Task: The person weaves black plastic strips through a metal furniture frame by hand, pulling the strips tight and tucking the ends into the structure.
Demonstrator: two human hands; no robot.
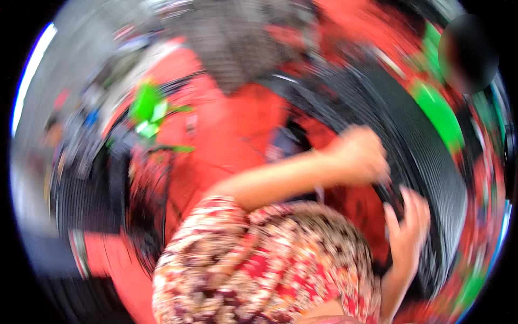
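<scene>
Motion blur smears the whole view. My left hand (362, 156) reaches across to the right with its fingers curled in. Whatever it may hold is hidden. Just below it, my right hand (407, 229) has its thumb and fingers apart, with nothing visible between them. Both hands are at the inner side of a large curved black ribbed piece (431, 173); I cannot tell whether they touch it. Dark strands run along its inner edge near the hands. A patterned garment (270, 264) covers my lap and left upper arm.
A red surface (226, 129) spreads ahead. Left of it sits a bright green object (148, 108) beside dark frames. Grey-brown cloth (237, 48) hangs at the far side. Rightward are a green rounded piece (440, 116) and another person's blurred head (468, 54).
</scene>
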